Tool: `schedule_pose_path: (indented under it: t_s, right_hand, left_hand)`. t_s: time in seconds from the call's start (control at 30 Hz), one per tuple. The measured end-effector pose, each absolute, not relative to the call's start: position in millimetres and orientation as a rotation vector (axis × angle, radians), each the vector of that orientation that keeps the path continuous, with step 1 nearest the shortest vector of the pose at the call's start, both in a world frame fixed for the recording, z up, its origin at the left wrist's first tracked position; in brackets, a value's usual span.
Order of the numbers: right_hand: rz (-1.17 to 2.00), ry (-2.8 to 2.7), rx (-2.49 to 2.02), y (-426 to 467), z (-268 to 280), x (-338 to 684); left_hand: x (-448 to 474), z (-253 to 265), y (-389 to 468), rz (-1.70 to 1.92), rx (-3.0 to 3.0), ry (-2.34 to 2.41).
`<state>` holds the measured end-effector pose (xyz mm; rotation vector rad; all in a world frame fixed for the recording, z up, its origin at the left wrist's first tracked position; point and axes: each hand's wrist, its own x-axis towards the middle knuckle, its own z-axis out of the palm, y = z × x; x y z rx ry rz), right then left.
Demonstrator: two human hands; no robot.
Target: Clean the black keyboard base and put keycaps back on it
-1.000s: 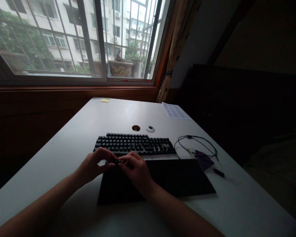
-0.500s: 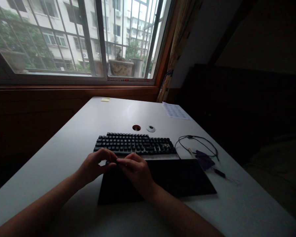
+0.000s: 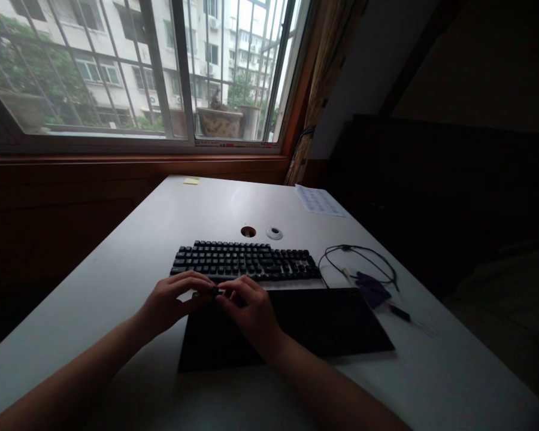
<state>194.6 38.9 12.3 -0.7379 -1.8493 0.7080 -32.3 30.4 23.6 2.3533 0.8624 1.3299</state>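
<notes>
Pinching a dark piece (image 3: pixel 214 291) in left hand (image 3: pixel 161 304), right hand (image 3: pixel 251 310) close, grip unclear, plant (image 3: pixel 215 103) in outdoor pot (image 3: pixel 220 124)

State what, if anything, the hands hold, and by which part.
A small black piece, in the fingers of the left hand, the right hand touching or nearly touching it. It is too small to tell which part is gripped.
</notes>
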Motion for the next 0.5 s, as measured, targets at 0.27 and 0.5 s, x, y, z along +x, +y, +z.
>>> schedule_pose_path:
  t_s: [0.27, 0.5]
  right_hand:
    - [0.707, -1.888, -0.786, 38.0, 13.7, 195.4]
    - [0.704, -1.897, -0.838, 38.4, 13.5, 195.0]
  left_hand:
    - [-27.1, 31.7, 26.3, 1.376, 2.339, 0.844]
    - [-25.7, 31.0, 23.7, 1.335, 2.322, 0.929]
